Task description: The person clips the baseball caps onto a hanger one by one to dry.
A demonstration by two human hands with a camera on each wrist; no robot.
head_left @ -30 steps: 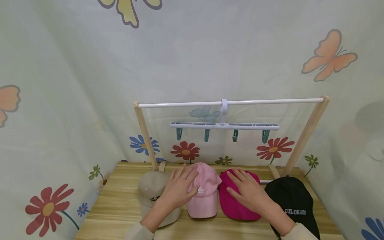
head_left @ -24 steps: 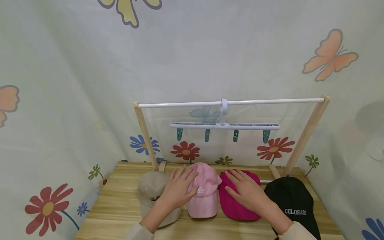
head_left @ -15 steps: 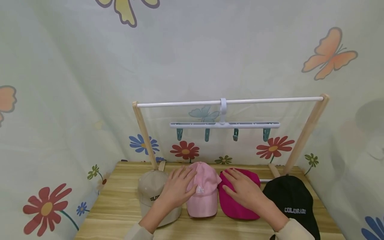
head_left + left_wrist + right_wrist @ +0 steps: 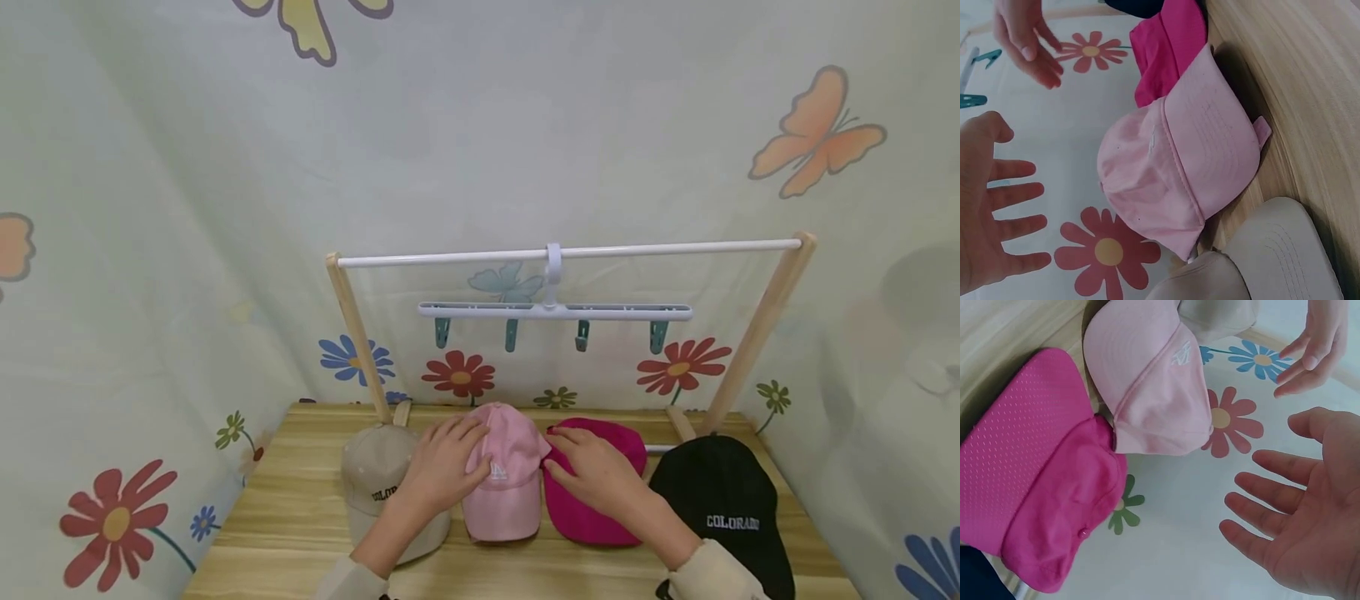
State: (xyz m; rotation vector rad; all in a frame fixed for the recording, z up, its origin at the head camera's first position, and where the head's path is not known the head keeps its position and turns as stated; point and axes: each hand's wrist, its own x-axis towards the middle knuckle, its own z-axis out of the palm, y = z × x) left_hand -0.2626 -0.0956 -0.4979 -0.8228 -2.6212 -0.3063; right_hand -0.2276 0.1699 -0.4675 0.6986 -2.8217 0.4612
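Note:
My left hand (image 4: 448, 463) hovers over the gap between the beige cap (image 4: 382, 458) and the light pink cap (image 4: 504, 508). Its fingers are spread and hold nothing, as the left wrist view shows with the palm apart from the pink cap (image 4: 1147, 162). Above the magenta cap (image 4: 581, 521) is my right hand (image 4: 603, 475), also with loosely spread fingers. In the right wrist view that hand (image 4: 1300, 506) is clear of the magenta cap (image 4: 1066, 494). A black cap (image 4: 723, 492) with white lettering lies at the far right, beside my right forearm.
Behind the caps stands a rack with wooden posts (image 4: 761, 333) and a white bar (image 4: 450, 259). From the bar hangs a pale hanger (image 4: 555, 312) with several green clips (image 4: 512, 335). The wooden table (image 4: 270, 517) meets a flower-printed curtain (image 4: 187, 275).
My right hand has drifted a little left over the magenta cap. The whole head view has shifted slightly; the caps and hanger stay in place.

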